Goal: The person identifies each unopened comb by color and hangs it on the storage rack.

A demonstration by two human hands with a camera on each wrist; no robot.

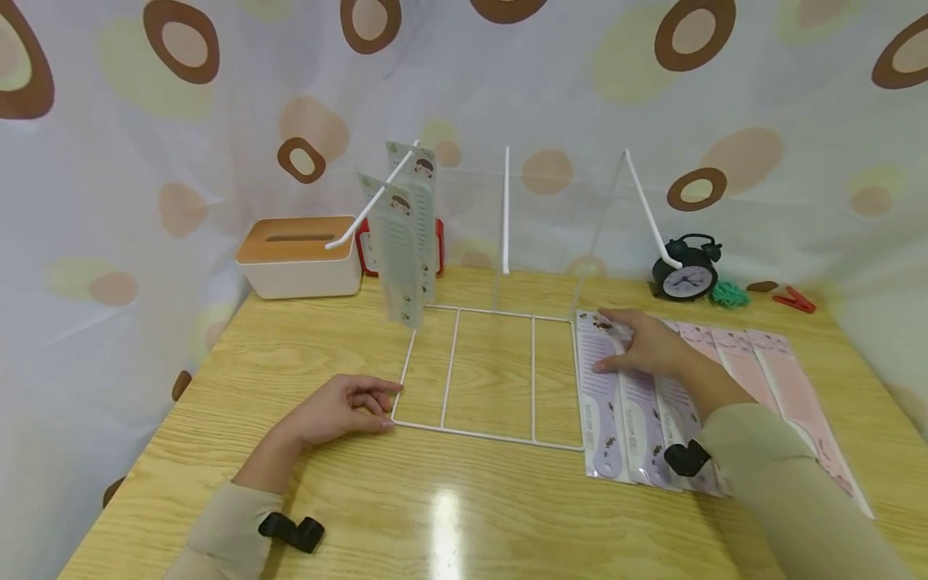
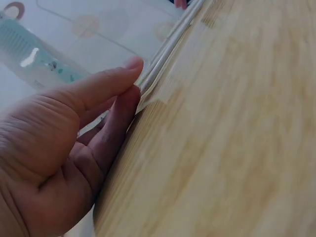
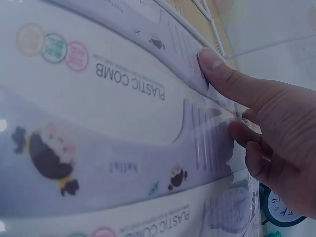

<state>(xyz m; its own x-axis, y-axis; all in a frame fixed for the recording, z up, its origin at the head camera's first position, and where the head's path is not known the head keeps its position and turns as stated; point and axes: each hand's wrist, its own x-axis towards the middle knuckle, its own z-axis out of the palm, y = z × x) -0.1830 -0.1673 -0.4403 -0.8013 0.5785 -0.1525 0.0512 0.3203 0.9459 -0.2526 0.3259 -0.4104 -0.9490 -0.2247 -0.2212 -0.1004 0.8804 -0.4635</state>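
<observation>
The leftmost purple comb (image 1: 601, 403) lay packaged on the table (image 1: 362, 515), beside the wire rack (image 1: 533, 379). The right hand (image 1: 648, 342) touched it by thumb — pinch indeterminable. The left hand (image 1: 344, 411) pinched the rack's near-left corner.

Comb pkgs (image 1: 641, 419) glossy plstc, tabletop (image 1: 348, 499) shiny wood-grain.
</observation>
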